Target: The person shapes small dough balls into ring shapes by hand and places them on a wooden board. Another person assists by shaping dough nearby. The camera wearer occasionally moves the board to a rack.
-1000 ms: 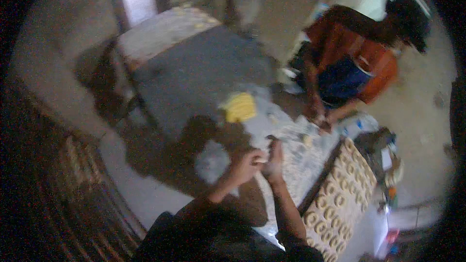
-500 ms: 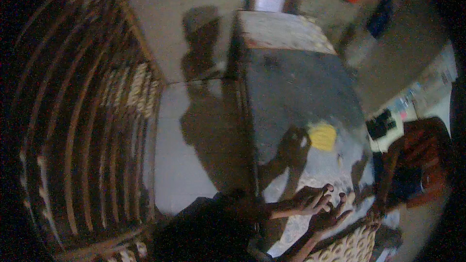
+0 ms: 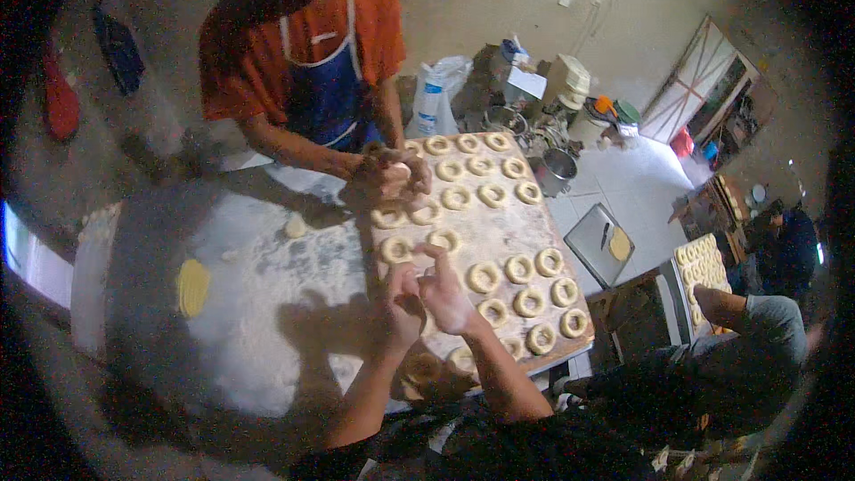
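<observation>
- Over the left half of the board (image 3: 508, 230): your left hand (image 3: 405, 303) and right hand (image 3: 448, 298), side by side, fingers close together. Left fingers bent; right index extended. Grip on both sides: cannot tell whether anything is pinched or the fingertips are bare.
- Just beyond your fingertips: two dough rings. Left ring (image 3: 386, 249), nearer your left hand; right ring (image 3: 455, 240), nearer your right. Both round, no long axis; contact with your fingers unclear.
- Past these two, at the board's far left: a co-worker's hands (image 3: 392, 180), fingers bunched, standing in the way on that side.
- To your right: more rings in rows, nearest row starting with the middle ring (image 3: 472, 278). Beneath your wrists: further rings, part hidden.
- To your left: desk (image 3: 258, 330), floured, bearing a dough lump (image 3: 296, 227) and, well apart, a yellow slab (image 3: 192, 289).
- Beyond the board: bag (image 3: 432, 98), pot (image 3: 557, 169); right of it, tray (image 3: 588, 254).
</observation>
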Tool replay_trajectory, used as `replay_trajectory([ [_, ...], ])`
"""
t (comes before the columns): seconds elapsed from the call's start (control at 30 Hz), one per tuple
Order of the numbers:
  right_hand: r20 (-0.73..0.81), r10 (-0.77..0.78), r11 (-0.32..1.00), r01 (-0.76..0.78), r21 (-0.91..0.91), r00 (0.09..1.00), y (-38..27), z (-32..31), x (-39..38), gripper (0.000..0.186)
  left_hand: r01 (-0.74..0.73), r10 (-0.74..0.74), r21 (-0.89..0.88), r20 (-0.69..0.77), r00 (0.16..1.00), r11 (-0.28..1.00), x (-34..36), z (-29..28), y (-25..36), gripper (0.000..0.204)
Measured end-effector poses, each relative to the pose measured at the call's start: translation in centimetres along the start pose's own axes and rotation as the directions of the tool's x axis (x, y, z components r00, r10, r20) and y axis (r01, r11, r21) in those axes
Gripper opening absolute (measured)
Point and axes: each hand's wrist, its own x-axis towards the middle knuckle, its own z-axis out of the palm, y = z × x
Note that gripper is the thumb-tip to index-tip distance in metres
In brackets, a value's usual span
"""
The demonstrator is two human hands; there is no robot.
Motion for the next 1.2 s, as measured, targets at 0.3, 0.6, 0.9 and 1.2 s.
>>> replay_trajectory([
  [0.3, -0.174, -0.118, 0.958, 0.066, -0.28, 0.978, 1.1, -17.6, -2.0, 0.053, 0.251, -0.247, 0.03, 0.327, 0.912, 0.968, 1.5, 17.2, 6.3, 0.022],
  [0.6, -0.099, 0.242, 0.77, -0.129, 0.625, 0.965, 2.1, -26.2, -0.5, 0.047, 0.24, -0.255, 0.09, 0.43, 0.866, 0.967, 3.4, 25.8, 7.6, 0.023],
  [0.9, -0.157, 0.221, 0.937, -0.165, 0.307, 0.963, 3.2, -30.7, 5.9, 0.059, 0.116, -0.316, 0.365, 0.557, 0.768, 0.924, 9.7, 30.9, 5.7, 0.035],
  [1.2, -0.305, 0.18, 0.639, -0.347, -0.687, 0.935, 6.2, -32.8, 7.8, 0.088, -0.053, -0.511, 0.714, 0.548, 0.663, 0.698, 9.3, 31.1, 0.5, 0.062],
])
